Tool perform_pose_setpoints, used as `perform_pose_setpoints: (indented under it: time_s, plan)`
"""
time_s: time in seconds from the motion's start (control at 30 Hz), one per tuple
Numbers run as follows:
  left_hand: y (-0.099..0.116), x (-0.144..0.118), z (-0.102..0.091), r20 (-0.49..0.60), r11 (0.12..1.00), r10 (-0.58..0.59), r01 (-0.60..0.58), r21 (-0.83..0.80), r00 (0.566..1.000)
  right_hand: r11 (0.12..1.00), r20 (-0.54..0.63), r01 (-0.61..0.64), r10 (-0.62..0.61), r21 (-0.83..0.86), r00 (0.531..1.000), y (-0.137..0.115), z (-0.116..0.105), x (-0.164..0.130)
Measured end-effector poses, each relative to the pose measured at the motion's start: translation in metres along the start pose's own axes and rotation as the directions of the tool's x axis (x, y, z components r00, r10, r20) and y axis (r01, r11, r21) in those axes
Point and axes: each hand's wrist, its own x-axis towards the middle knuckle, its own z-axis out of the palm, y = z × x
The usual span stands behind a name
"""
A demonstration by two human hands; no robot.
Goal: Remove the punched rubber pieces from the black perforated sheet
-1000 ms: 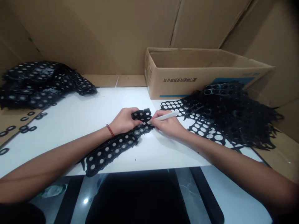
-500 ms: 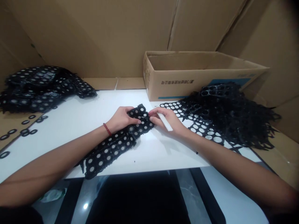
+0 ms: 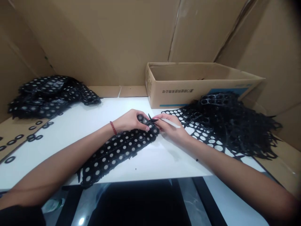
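Left hand [image 3: 129, 121] of ours pinches the far end of one black rubbery strip [image 3: 117, 150] of round white-centred rings lying on the white worktop [image 3: 77, 122]; our right hand [image 3: 172, 128] grips a slim white stick [image 3: 170, 123], fingertips touching that end. Two dark piles flank one cardboard box [image 3: 199, 84].

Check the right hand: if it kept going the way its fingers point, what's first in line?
The right hand points left toward the left hand. First in line is the black perforated strip end it already pinches, then likely the left fingertips; depth is unclear.
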Motion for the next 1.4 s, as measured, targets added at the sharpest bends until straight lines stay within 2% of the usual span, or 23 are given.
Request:
perform_pose_setpoints:
  time_s: [0.1, 0.23, 0.37, 0.47, 0.6, 0.93, 1.17, 1.3, 1.4]
  plan:
    - [-0.006, -0.002, 0.005, -0.006, 0.996, -0.064, 0.064, -0.061, 0.998, 0.994, -0.040, 0.038, -0.042, -0.100, 0.998, 0.000, -0.001, 0.001]
    - [-0.007, -0.004, 0.009, -0.020, 0.988, -0.088, 0.085, -0.128, 0.996, 0.979, -0.166, 0.138, -0.162, -0.149, 0.973, -0.017, -0.013, 0.000]
    - [-0.007, -0.005, 0.013, -0.026, 0.971, -0.136, 0.128, -0.200, 0.990, 0.984, -0.045, 0.131, -0.137, -0.119, 0.990, -0.039, -0.027, -0.005]
    - [-0.006, -0.006, 0.015, -0.037, 0.966, -0.144, 0.133, -0.222, 0.989, 0.968, 0.026, 0.154, -0.152, -0.199, 0.988, -0.046, -0.027, -0.009]
    - [-0.005, -0.007, 0.015, -0.049, 0.975, -0.115, 0.103, -0.197, 0.992, 0.958, 0.097, 0.128, -0.106, -0.258, 0.990, -0.041, -0.018, -0.010]
    - [-0.005, -0.008, 0.016, -0.071, 0.979, -0.070, 0.055, -0.195, 0.995, 0.917, 0.061, 0.161, -0.149, -0.364, 0.987, -0.033, -0.014, -0.006]
    - [-0.008, -0.010, 0.023, -0.130, 0.968, 0.004, -0.037, -0.248, 0.992, 0.878, 0.034, 0.182, -0.187, -0.442, 0.982, -0.034, -0.013, -0.008]
    - [-0.014, -0.012, 0.029, -0.191, 0.969, 0.029, -0.075, -0.236, 0.981, 0.887, 0.005, 0.129, -0.142, -0.444, 0.990, -0.031, -0.013, -0.008]
    - [-0.016, -0.013, 0.032, -0.179, 0.968, 0.069, -0.109, -0.224, 0.981, 0.914, 0.025, 0.069, -0.064, -0.401, 0.998, -0.024, -0.011, -0.008]
